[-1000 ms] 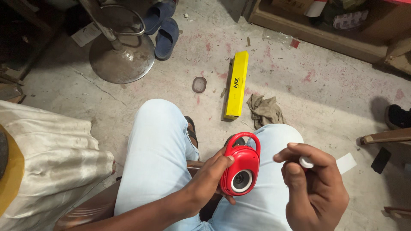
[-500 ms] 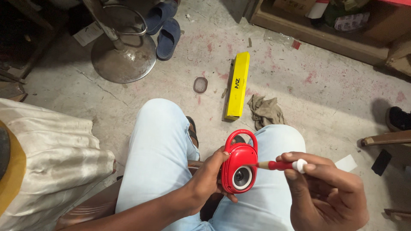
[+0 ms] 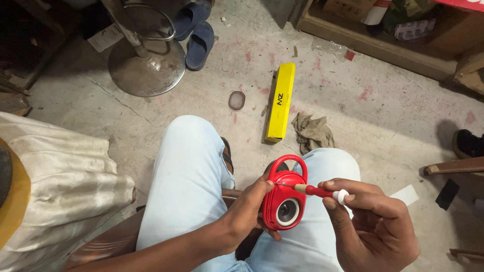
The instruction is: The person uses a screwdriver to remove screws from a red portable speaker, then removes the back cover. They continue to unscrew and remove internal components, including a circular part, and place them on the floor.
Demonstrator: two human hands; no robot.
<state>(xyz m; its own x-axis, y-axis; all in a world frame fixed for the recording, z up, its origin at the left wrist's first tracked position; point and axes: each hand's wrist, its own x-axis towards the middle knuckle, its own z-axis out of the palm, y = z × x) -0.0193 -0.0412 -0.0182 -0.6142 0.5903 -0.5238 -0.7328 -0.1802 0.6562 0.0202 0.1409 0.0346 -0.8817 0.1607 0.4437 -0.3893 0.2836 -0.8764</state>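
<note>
Speaker, red, is gripped by the left hand; the right hand holds a screwdriver against it. Far on the floor lies a long yellow box.

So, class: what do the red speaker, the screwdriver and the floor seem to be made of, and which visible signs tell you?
Red speaker: apparently moulded plastic, glossy, with highlights on its rounded shell and carry loop. Screwdriver: thin grey shaft, likely metal; red handle with white cap, probably plastic. Floor: looks like bare concrete, matt grey, cracked and stained with reddish marks.
</note>
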